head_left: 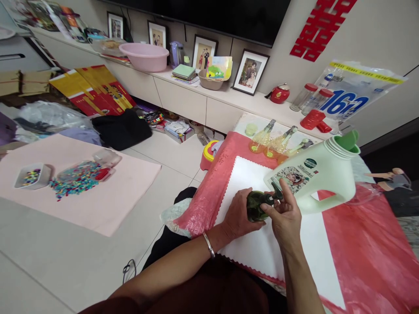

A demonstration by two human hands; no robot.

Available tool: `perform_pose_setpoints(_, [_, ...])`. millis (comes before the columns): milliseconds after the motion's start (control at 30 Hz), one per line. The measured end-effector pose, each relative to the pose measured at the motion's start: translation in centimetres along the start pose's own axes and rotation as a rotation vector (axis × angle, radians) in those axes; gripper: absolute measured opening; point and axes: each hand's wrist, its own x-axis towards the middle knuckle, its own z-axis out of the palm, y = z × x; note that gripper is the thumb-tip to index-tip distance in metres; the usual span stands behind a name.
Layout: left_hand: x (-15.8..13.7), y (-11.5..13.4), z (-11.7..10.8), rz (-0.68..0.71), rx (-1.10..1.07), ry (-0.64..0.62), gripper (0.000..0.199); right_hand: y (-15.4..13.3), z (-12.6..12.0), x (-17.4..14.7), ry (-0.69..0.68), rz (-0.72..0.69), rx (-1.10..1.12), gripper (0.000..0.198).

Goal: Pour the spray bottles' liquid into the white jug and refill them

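Observation:
My left hand [238, 210] is wrapped around the body of a dark green pump bottle [255, 205], tilted toward me over the white sheet [258, 240]. At the bottle's neck, the fingers and thumb of my right hand [284, 213] close around the dark pump head [276, 192]. Whether the pump is screwed on tight cannot be made out. Just behind my hands stands a large pale green jug [322, 174] with a label, a handle and a green cap. Several small clear bottles [260, 141] with yellowish liquid and dark pump tops stand beyond the sheet.
Red plastic [369, 248] covers the table under the sheet. A hammer [394, 176] lies on the right. On the left, a pink board [131, 183] on the floor carries colourful beads [77, 179] and a white container [32, 176]. Behind runs a long cabinet [183, 96].

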Motion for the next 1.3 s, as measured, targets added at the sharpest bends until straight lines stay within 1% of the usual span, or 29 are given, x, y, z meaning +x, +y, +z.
perform_pose_setpoints(100, [0.0,-0.1,0.1,-0.012,-0.005,0.006,0.107,-0.1,0.4,-0.1,0.025,-0.011,-0.032,0.091])
perform_pose_setpoints(200, [-0.1,0.0,0.1,-0.008,0.01,0.022,0.106,-0.4,0.3,-0.6,-0.045,0.008,-0.036,0.102])
perform_pose_setpoints(267, [-0.1,0.0,0.1,-0.013,0.019,0.024,0.106,-0.6,0.0,-0.9,-0.094,0.025,-0.02,0.106])
perform_pose_setpoints(400, [0.0,0.1,0.0,-0.026,0.013,-0.006,0.108,-0.4,-0.3,-1.0,-0.07,0.024,0.006,0.1])
perform_pose_setpoints(600, [0.0,-0.2,0.1,-0.04,-0.007,-0.006,0.109,0.3,0.3,-0.7,-0.008,-0.028,0.011,0.086])
perform_pose_setpoints(700, [-0.2,-0.5,0.0,-0.05,-0.035,-0.026,0.111,0.3,0.4,-0.9,0.014,-0.051,-0.006,0.082])
perform_pose_setpoints(800, [-0.3,-0.8,-0.1,-0.035,-0.089,-0.052,0.118,-0.3,0.0,-1.0,0.024,-0.069,-0.019,0.081])
perform_pose_setpoints(967, [-0.3,-0.9,-0.4,-0.041,-0.182,-0.087,0.13,-2.4,-1.6,-0.4,0.0,-0.13,0.005,0.076])
perform_pose_setpoints(1067, [-0.2,-0.6,-0.6,-0.05,-0.259,-0.16,0.132,-3.2,-2.2,-0.2,-0.045,-0.15,0.022,0.071])
perform_pose_setpoints(1133, [-0.3,-0.3,-0.7,-0.065,-0.301,-0.222,0.13,-3.3,-2.4,-0.2,-0.079,-0.146,0.02,0.067])
perform_pose_setpoints(1200, [-0.2,-0.1,-0.9,-0.075,-0.296,-0.25,0.124,-3.1,-2.5,-0.4,-0.11,-0.133,0.003,0.065])
perform_pose_setpoints(1300, [-0.1,-0.2,-0.9,-0.041,-0.236,-0.219,0.112,-2.5,-2.6,-0.8,-0.122,-0.127,-0.068,0.053])
